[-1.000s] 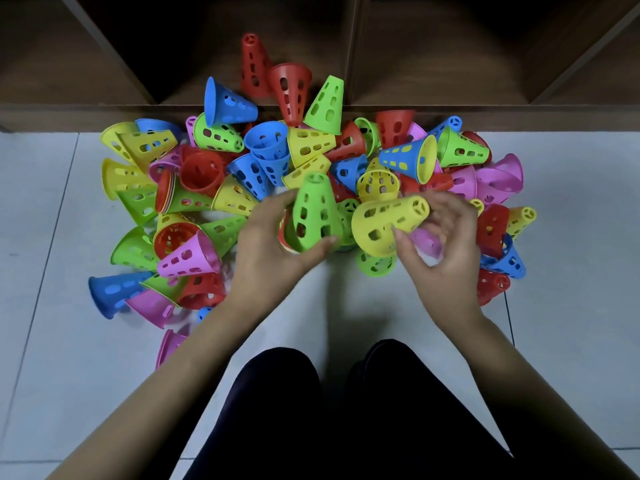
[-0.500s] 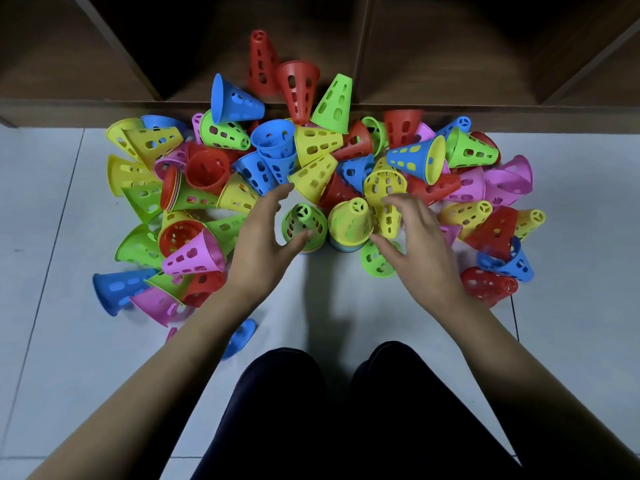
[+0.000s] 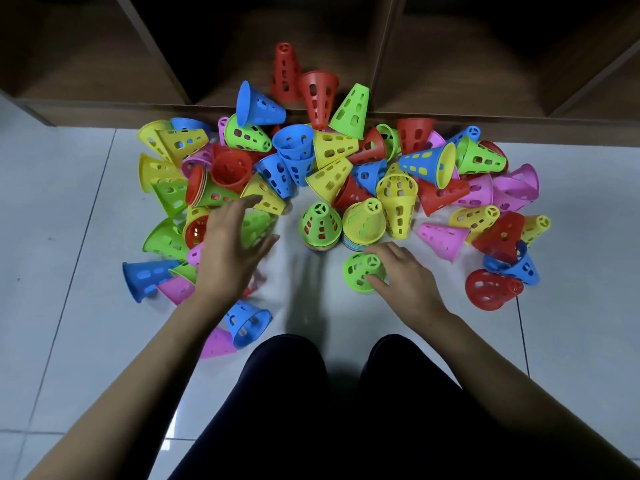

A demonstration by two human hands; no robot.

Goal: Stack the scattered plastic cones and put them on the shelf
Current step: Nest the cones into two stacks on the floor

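Observation:
Several perforated plastic cones in red, blue, green, yellow and pink lie scattered on the white tiled floor. Two upright stacks stand in the middle: one topped by a green cone (image 3: 319,221), one topped by a yellow cone (image 3: 364,220). My right hand (image 3: 407,280) grips a loose green cone (image 3: 362,271) just in front of the yellow-topped stack. My left hand (image 3: 232,247) hovers with spread fingers over the cones on the left, holding nothing. The brown wooden shelf (image 3: 381,46) runs along the back, with a red cone (image 3: 285,72) standing in one compartment.
My dark-trousered knees (image 3: 311,393) fill the bottom centre. A blue cone (image 3: 247,322) and a pink cone (image 3: 214,344) lie beside my left forearm. Bare tiles stretch to the far left and right of the pile.
Both hands let go of the two stacks, which now stand upright. My left hand moved left over the pile. My right hand moved down and took hold of a loose green cone.

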